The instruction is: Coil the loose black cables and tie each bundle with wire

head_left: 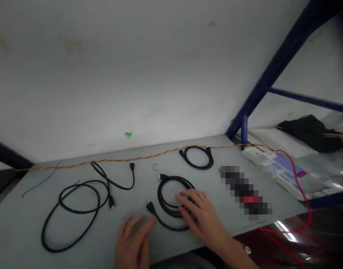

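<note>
Cables (171,214): smooth plastic sheathing, mostly matt, faint sheen.
Plugs (150,208): moulded matt plastic, metal-looking tips (159,176).
Bench (144,190): smooth, matt.
Wall (160,93): matt, blotched.
Frame (272,71): metal, painted, smooth.
Twisted wire (149,157): thin plastic coating.
Red cord (309,209): smooth plastic, slightly glossy.
Dark bundle (306,132): cloth-like, matt.
Floor (319,244): high gloss, reflective.

Dim and greyish; brightest low on the wall (165,108), darkening upward; faintly shadowed on the tabletop (28,224); glaring in white streaks off the floor (325,243) at lower right; softish on left hand (133,239) and right hand (206,218); stretched, smeared toward the edges; near black at upper right; pixelated over a dark item (244,190).
</note>
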The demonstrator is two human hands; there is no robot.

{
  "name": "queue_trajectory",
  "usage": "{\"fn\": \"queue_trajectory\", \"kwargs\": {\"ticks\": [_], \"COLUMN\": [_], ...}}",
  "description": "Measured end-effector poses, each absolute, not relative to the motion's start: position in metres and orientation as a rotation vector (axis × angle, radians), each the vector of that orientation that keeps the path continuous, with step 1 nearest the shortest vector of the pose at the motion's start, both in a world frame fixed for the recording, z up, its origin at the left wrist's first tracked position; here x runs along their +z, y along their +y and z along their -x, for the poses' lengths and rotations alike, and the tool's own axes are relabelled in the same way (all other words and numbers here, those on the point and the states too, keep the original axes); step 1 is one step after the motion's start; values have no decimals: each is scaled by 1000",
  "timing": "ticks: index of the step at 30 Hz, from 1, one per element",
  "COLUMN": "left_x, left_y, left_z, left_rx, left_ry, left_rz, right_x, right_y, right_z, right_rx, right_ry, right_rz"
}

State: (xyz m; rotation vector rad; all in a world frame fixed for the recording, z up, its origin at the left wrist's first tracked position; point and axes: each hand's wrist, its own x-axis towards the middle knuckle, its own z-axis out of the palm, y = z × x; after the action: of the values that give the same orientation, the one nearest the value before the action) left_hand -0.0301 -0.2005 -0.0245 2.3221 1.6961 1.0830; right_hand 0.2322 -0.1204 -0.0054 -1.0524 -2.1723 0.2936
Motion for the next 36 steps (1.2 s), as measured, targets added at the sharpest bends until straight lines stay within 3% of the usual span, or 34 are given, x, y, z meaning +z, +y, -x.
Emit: {"fn": "queue_trajectory", "kwargs": {"ticks": [4,11,22,36], "left_x": [-21,-15,-16,-34], "left_y": [-188,-163,-127,-125], "left_z": [-7,-14,0,-32], "left_rx": [915,917,994,1023], "left_ry": [1875,2133,1961,2105], "left_rz": [-2528,-2418,-2393,-2419], "right_x": [-6,-12,-12,-16], "right_y": [-106,-107,-105,-110], "right_z": [-242,-258,-262,-263], "right_rx": [329,463,488,483], "right_ry": [-2359,-2394,-2454,-2462], "right_rz": [972,858,805,828]}}
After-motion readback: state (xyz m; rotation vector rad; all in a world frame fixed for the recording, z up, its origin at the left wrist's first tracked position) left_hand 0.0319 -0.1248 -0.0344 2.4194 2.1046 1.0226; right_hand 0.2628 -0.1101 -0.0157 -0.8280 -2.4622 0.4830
